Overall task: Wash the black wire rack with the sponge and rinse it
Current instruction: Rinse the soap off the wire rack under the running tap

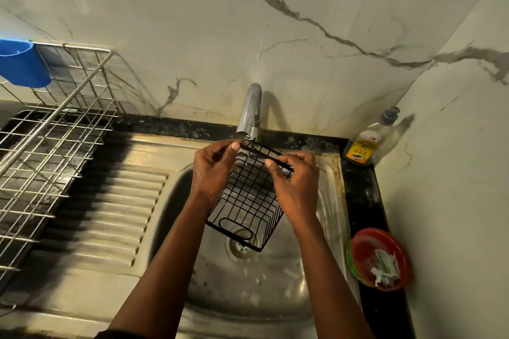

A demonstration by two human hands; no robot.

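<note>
While the rack (248,201) hung over the sink (190,278), its top rail sat right at the mouth of the tap (250,110), and both hands had it. The left hand (212,170) pinched the rail's left end, thumb on top. The right hand (294,184) pinched the right end. Each grip was closed on wire and held nothing else. The rack tilted down and toward the camera, its lower edge above the drain (242,249).

How far along? No sponge was in view, and no suds clung to the wires. Pale flecks in the basin might have been foam. With the rack held up to the spout, this looked like the rinse, scrubbing likely done, though that was a judgement only. Left to do, by that reading: run water over every side and set the rack aside.

Plenty was hard to read. Whether water ran, I could not tell: no clear stream showed, and the spout's tip was half masked by thumb and wire. On the worktop, the bottle (363,143) label was too small to read, and the red bowl (381,256) held pale scraps of something. The drainer (55,132) was cut off at the left edge.
</note>
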